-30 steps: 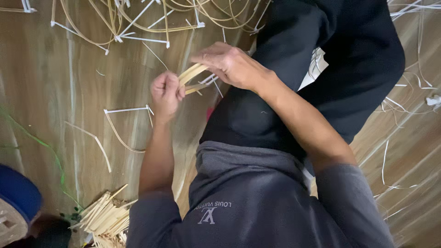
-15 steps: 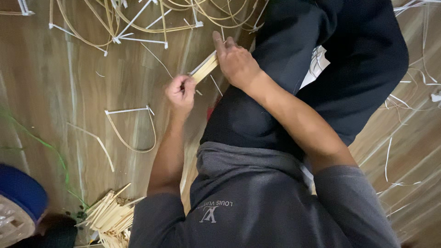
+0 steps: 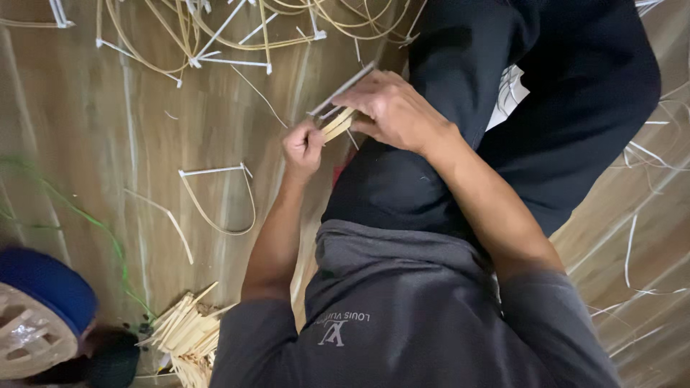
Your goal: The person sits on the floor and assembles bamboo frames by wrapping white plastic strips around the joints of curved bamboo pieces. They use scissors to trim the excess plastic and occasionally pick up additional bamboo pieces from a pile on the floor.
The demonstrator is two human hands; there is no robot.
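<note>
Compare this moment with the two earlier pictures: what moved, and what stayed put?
The right hand shifted and now pinches a thin pale stick above the flat cane strips, which the left hand keeps gripping, now lower and tilted differently. The bent cane loop and the strip pile on the floor stayed put.

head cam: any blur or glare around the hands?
Head view: left hand, right hand and the pale strips they hold are fairly sharp; soft sheen streaks on the wooden floor; the blue spool at the corner is soft.
</note>
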